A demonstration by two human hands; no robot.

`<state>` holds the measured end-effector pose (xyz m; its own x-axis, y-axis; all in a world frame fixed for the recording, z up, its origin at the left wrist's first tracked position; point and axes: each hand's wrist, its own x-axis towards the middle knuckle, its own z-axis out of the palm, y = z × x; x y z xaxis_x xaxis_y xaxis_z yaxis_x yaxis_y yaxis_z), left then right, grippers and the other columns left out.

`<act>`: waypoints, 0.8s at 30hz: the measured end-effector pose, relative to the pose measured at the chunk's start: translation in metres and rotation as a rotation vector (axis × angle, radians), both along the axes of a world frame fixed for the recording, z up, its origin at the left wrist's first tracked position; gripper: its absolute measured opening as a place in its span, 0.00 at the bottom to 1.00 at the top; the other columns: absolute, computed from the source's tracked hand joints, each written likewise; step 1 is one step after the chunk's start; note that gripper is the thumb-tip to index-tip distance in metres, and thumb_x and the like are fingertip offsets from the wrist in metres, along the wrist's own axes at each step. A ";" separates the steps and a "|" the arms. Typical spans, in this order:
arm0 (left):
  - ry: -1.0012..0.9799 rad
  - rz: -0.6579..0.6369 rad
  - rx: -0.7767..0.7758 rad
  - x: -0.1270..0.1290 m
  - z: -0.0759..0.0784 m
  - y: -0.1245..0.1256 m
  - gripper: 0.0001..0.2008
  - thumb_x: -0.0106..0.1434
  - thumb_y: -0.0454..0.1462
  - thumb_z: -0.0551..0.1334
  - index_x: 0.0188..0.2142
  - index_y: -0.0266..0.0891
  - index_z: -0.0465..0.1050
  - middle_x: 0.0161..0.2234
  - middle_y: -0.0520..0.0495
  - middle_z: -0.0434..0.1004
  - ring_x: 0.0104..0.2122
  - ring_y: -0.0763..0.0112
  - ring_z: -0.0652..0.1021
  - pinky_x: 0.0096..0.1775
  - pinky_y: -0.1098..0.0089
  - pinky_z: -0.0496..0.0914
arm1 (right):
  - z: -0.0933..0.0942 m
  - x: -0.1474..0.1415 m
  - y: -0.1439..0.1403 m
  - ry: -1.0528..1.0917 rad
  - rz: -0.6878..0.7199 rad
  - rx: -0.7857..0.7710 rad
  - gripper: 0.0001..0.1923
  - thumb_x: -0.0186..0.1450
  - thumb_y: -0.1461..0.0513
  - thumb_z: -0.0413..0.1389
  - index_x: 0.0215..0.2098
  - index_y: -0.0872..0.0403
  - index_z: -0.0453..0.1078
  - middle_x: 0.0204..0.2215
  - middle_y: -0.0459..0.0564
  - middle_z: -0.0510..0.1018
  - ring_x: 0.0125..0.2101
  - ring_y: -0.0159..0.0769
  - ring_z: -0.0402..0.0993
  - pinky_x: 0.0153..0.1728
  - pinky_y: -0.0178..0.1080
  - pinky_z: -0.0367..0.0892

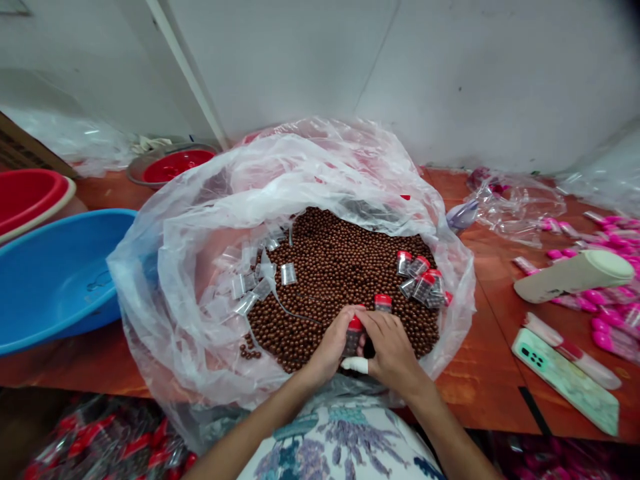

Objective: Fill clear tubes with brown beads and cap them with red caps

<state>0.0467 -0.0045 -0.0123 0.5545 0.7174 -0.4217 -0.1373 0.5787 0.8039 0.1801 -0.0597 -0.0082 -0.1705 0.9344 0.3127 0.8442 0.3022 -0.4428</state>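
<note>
— What sat at the left?
— A blue basin (55, 273), beside the clear bag (200, 220) of brown beads (330, 267).
— And the hands?
— The left hand (327, 350) and right hand (393, 350) together clasped a red-capped vial (354, 333) over the beads.

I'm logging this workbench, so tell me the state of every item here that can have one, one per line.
Plastic bag: open, holding brown beads.
Vial: red cap on, gripped by both hands.
Left hand: closed on the vial.
Right hand: closed on the vial, thumb taped.
Filled vials: capped, lying on the beads.
Blue basin: upright.
Phone: face down.
</note>
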 end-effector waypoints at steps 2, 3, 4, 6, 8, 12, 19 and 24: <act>0.111 -0.009 0.126 -0.003 0.001 0.006 0.23 0.61 0.53 0.47 0.43 0.40 0.65 0.24 0.52 0.67 0.21 0.73 0.69 0.25 0.72 0.64 | 0.001 0.009 0.001 0.055 -0.100 -0.037 0.27 0.60 0.58 0.52 0.56 0.54 0.55 0.48 0.57 0.68 0.49 0.45 0.64 0.48 0.47 0.61; 0.189 -0.018 0.205 -0.004 0.002 0.009 0.22 0.62 0.53 0.45 0.41 0.40 0.65 0.25 0.51 0.67 0.23 0.72 0.69 0.25 0.72 0.64 | 0.000 0.015 0.002 0.082 -0.193 -0.039 0.23 0.62 0.59 0.50 0.55 0.53 0.57 0.47 0.56 0.69 0.48 0.44 0.65 0.47 0.46 0.62; 0.282 -0.033 0.300 -0.005 0.002 0.012 0.22 0.62 0.53 0.45 0.38 0.40 0.66 0.26 0.50 0.67 0.24 0.71 0.70 0.26 0.71 0.64 | 0.000 0.020 0.004 0.098 -0.291 -0.035 0.19 0.63 0.60 0.48 0.53 0.53 0.59 0.45 0.56 0.70 0.46 0.43 0.66 0.46 0.46 0.63; 0.499 -0.075 0.531 -0.005 0.002 0.017 0.19 0.61 0.52 0.49 0.34 0.40 0.65 0.28 0.49 0.67 0.27 0.69 0.70 0.30 0.70 0.64 | -0.004 0.028 0.009 0.084 -0.434 -0.021 0.16 0.64 0.60 0.47 0.49 0.53 0.62 0.40 0.56 0.71 0.42 0.43 0.69 0.43 0.46 0.65; 0.705 -0.132 0.745 -0.002 0.001 0.021 0.16 0.56 0.50 0.56 0.31 0.40 0.64 0.30 0.48 0.69 0.32 0.65 0.71 0.34 0.69 0.63 | -0.007 0.029 0.015 0.043 -0.471 -0.006 0.18 0.62 0.60 0.50 0.50 0.54 0.61 0.38 0.56 0.72 0.40 0.45 0.70 0.41 0.47 0.67; 0.917 -0.256 0.833 0.009 0.000 0.024 0.15 0.51 0.43 0.62 0.36 0.41 0.62 0.31 0.47 0.71 0.34 0.62 0.73 0.34 0.70 0.60 | -0.012 0.020 0.024 0.101 -0.476 0.012 0.25 0.59 0.63 0.51 0.56 0.53 0.56 0.41 0.55 0.72 0.42 0.44 0.70 0.41 0.45 0.67; 0.620 -0.198 0.782 0.027 0.010 0.056 0.22 0.50 0.35 0.60 0.46 0.41 0.63 0.30 0.51 0.72 0.29 0.67 0.72 0.33 0.71 0.62 | -0.011 0.072 0.010 0.298 -0.727 0.142 0.10 0.62 0.61 0.47 0.40 0.52 0.65 0.33 0.51 0.72 0.34 0.40 0.71 0.35 0.41 0.67; 0.309 -0.191 0.645 0.072 0.027 0.104 0.24 0.44 0.30 0.60 0.44 0.38 0.68 0.26 0.53 0.70 0.24 0.74 0.69 0.28 0.74 0.64 | -0.019 0.126 -0.002 0.241 -0.877 0.128 0.17 0.58 0.65 0.47 0.46 0.54 0.63 0.34 0.55 0.74 0.30 0.43 0.72 0.27 0.41 0.66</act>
